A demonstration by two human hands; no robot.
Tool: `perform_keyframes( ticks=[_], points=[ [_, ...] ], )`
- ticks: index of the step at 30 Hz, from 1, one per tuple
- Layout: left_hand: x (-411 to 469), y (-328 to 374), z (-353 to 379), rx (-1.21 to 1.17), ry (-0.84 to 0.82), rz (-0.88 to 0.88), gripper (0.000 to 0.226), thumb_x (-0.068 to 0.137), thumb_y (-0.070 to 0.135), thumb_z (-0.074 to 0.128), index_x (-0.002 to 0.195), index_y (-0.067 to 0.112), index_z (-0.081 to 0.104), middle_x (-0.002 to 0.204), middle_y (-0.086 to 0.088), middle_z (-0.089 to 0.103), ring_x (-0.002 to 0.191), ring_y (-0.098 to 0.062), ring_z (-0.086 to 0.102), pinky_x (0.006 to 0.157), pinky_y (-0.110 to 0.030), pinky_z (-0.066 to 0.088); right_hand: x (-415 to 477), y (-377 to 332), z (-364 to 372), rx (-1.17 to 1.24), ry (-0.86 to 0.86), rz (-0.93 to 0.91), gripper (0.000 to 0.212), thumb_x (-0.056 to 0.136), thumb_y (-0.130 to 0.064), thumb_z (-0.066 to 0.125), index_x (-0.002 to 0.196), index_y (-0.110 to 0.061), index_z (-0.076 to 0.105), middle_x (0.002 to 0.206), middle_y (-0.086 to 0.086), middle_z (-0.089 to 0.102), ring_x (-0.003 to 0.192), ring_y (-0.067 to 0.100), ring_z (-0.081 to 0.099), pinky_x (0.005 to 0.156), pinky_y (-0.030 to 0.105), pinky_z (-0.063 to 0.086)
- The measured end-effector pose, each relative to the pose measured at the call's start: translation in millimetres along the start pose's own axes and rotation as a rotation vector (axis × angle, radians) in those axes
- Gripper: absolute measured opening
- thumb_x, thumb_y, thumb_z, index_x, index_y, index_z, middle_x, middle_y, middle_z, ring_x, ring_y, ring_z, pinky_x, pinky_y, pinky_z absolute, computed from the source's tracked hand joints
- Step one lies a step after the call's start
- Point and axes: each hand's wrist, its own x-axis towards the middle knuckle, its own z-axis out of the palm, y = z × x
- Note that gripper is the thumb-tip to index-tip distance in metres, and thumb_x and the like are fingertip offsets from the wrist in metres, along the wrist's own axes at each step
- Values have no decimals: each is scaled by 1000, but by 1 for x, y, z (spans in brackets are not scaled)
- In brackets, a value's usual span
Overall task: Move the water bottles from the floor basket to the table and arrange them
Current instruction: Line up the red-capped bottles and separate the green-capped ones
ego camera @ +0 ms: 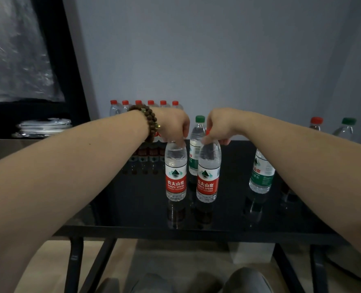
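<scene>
Our black glass table (133,206) carries a row of red-capped bottles (144,104) along its far edge. Near its middle two red-label bottles stand upright, side by side. Our left hand (173,125) curls over the top of the left bottle (175,174), and our right hand (218,127) pinches the cap of the right bottle (208,174). A green-capped bottle (197,142) stands just behind them.

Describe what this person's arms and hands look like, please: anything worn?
Left forearm and right forearm are bare, no sleeves in view; neither left hand nor right hand wears a glove. A bracelet of dark brown round beads, wrapped twice, circles the left wrist.
</scene>
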Motion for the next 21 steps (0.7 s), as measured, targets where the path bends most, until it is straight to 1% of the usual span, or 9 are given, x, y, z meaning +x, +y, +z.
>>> perform_keyframes(
  ticks=[2,3,5,7,11,13,15,18,21],
  points=[
    [0,2,5,31,18,-23,40,87,49,76,110,19,64,89,1,72,74,-15,73,70,-29,60,0,1,5,-27,47,25,34,91,-39,77,90,-8,65,75,7,72,64,18,74,56,26,55],
    [-1,3,7,56,13,-32,41,88,50,74,110,17,64,85,0,73,71,-15,73,68,-29,60,0,0,7,-50,64,26,34,91,-40,76,89,-8,66,73,6,73,63,17,75,58,26,55],
    [-2,5,10,99,-11,-40,43,88,49,74,113,15,65,81,0,74,67,-14,74,67,-27,60,1,-1,8,-87,73,26,31,92,-37,75,90,-7,67,73,6,74,63,16,75,58,26,54],
    [-3,6,11,121,-39,-52,47,86,49,77,117,16,64,81,0,73,67,-13,74,65,-26,60,1,-3,7,-78,62,40,26,93,-30,76,91,-5,67,76,8,73,64,17,74,53,23,51],
    [-3,10,11,181,-91,-56,63,78,48,85,128,16,61,90,0,75,68,-13,75,75,-33,63,-2,0,5,-37,49,40,23,92,-24,76,103,-5,67,84,10,72,64,17,72,49,21,49],
    [-1,10,12,198,-78,-54,63,78,45,86,127,14,61,90,-1,75,69,-14,74,77,-34,63,-3,1,4,-34,37,26,27,91,-26,77,108,-6,68,88,9,73,66,16,73,50,21,50],
    [2,10,13,194,-60,-63,59,77,43,87,122,13,64,91,-2,75,71,-15,74,77,-34,63,-5,1,3,-31,11,24,33,88,-28,81,110,-7,68,92,8,73,69,17,74,53,22,52],
    [7,8,15,203,-29,-83,55,77,41,87,119,12,66,100,-2,72,78,-15,70,81,-32,62,-3,6,0,-30,-2,51,32,86,-24,82,108,-6,69,93,8,75,73,19,75,59,25,56],
    [13,1,19,186,25,-113,59,79,37,87,126,12,62,109,-3,66,87,-18,62,86,-33,58,3,13,0,-57,39,124,25,87,-21,81,96,-3,67,83,10,73,71,20,73,56,27,52]
  ],
)
